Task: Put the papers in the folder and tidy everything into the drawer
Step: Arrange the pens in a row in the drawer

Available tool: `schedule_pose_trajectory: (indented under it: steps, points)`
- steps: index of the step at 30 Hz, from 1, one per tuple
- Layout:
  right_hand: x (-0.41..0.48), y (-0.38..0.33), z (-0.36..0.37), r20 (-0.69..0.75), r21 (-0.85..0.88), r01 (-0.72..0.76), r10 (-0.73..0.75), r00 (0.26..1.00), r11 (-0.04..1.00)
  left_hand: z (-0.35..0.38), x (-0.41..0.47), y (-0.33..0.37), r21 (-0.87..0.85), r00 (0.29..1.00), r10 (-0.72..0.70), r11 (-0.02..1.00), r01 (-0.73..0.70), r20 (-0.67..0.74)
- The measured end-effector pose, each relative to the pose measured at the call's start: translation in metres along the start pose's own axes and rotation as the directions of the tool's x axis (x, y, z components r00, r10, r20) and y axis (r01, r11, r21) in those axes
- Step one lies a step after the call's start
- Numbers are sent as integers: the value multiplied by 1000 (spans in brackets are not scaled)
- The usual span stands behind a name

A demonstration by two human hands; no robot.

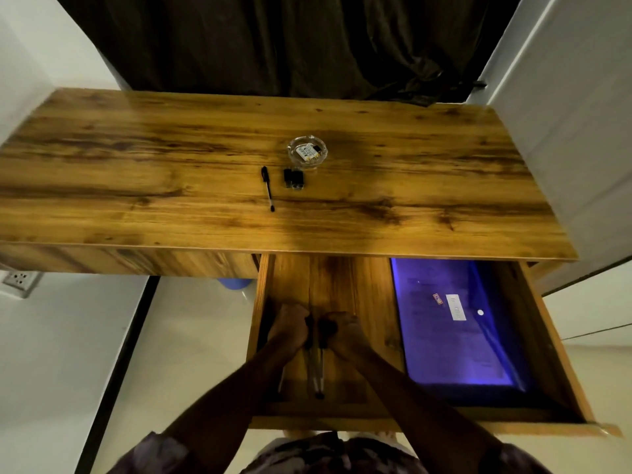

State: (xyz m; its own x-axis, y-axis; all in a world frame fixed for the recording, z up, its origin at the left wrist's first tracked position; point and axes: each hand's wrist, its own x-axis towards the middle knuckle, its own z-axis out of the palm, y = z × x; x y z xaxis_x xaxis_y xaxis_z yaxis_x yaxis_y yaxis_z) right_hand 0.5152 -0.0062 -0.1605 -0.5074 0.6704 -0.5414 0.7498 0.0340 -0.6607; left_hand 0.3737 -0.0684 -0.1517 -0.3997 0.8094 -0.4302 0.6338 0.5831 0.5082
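Purple translucent folder point(455, 323) lies flat in the right half of the open drawer point(561, 364), filling that side nearly wall to wall. White label strip and a small red tag near its middle, white snap dot just right of the label; sheets inside show only as a faint darker area, no detail readable.

Drawer is pulled out toward the person, wood-grain like the desk point(136, 165); left half shows bare wood floor.

Left hand point(289, 325) and right hand point(345, 331) are both down in the left half of the drawer, close together, fingers curled in tight. Each is closed around the dark cap end of a pen; the two pens point(316, 371) lie side by side, clear barrels running toward the near drawer wall, tips almost at it. Cannot tell whether the pens are resting on the drawer floor or lifted off it.

On the desk top, centre: one black pen point(268, 188) lying loose, a small black clip-like item point(293, 178) just right of it (too small to identify), and a glass ashtray point(307, 152) beyond that with a small printed pack in it.

Dark curtain point(273, 46) behind the desk, white walls either side.
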Motion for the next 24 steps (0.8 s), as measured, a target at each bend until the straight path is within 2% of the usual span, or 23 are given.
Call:
schedule_pose_trajectory:
  steps: [5, 8, 15, 19, 22, 24]
  points:
    - [0, 3, 3, -17, 92, -2, 3, 1000, 996, -3, 0, -1, 10, 998, 38, 999, -39, 54]
    - [0, 4, 7, 4, 84, 9, -10, 1000, 996, -4, -2, -1, 40, 995, 61, 997, -64, 74]
    - [2, 7, 11, -5, 83, 3, -2, 1000, 997, -3, -4, 1, 117, 994, 99, 988, -102, 36]
    - [5, 8, 16, -9, -11, 23, -23, 1000, 1000, -11, -6, 2, 121, 988, 141, 982, -148, 64]
    - [18, 22, 23, 37, -130, 93, -89, 995, 987, -20, -3, -1, 99, 983, 180, 978, -181, 21]
    - [24, 32, 23, 16, -147, 108, -107, 994, 983, -30, -2, -1, 114, 983, 184, 977, -180, -25]
